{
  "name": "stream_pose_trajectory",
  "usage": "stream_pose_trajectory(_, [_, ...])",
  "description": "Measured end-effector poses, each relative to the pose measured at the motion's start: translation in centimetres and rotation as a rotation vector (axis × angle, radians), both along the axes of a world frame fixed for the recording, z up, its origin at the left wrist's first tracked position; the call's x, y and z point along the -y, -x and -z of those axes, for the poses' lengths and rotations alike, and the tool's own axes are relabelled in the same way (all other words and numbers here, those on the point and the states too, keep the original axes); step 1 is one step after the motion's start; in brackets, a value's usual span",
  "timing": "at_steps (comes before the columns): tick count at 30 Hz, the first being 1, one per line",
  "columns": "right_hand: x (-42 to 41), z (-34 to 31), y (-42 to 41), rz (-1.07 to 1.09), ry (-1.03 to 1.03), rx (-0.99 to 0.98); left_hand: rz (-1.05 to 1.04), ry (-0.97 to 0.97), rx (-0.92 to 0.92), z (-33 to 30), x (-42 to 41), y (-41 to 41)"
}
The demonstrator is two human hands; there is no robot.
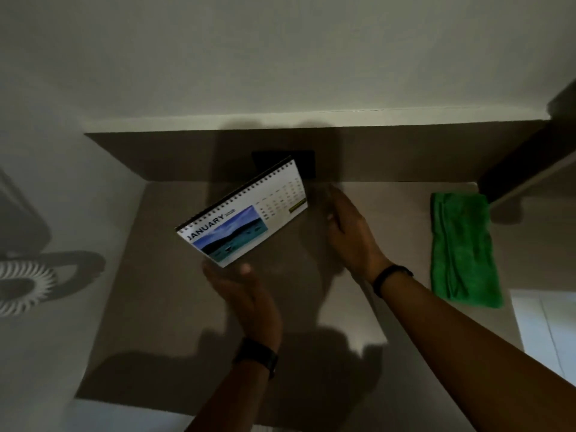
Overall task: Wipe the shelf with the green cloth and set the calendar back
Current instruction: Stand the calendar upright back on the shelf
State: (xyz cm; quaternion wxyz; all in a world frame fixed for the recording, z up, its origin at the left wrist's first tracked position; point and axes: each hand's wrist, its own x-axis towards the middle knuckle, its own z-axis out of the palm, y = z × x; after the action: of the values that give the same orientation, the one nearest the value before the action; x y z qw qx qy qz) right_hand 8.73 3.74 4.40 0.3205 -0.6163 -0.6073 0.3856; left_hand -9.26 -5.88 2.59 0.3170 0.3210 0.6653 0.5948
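A spiral-bound desk calendar showing JANUARY and a sea photo is tilted over the middle of the brown shelf. My left hand grips its lower left corner, thumb on the front. My right hand is by its right end with the fingers apart; whether it touches the calendar is unclear. The green cloth lies folded on the shelf's right side, away from both hands.
A pale wall rises behind the shelf. A dark square sits on the back panel behind the calendar. A dark board juts in at the upper right. A white ribbed object lies lower left, off the shelf.
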Motion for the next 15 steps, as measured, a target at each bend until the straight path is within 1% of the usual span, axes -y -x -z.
stream_pose_trajectory(1, [-0.6,0.0,1.3,-0.014,0.011,-0.047,-0.026,-0.007,0.038,-0.3,-0.3,1.1])
stream_pose_trajectory(3, [-1.4,0.0,3.3,-0.040,0.036,-0.132,0.001,-0.014,0.071,-0.5,-0.9,2.8])
stream_pose_trajectory(7, [-1.4,0.3,5.5,0.002,0.060,-0.193,0.066,0.035,0.127,-0.1,-1.3,4.4])
stream_pose_trajectory(10, [-0.7,0.3,7.1,0.059,0.031,-0.222,0.111,0.019,0.109,-0.3,-2.4,5.9])
stream_pose_trajectory(13, [0.8,0.4,9.8,0.122,0.055,-0.268,0.065,0.041,0.124,-0.4,-5.0,8.6])
stream_pose_trajectory(15, [1.6,0.7,11.7,0.142,0.093,-0.274,0.011,0.067,0.041,-0.2,-7.6,11.2])
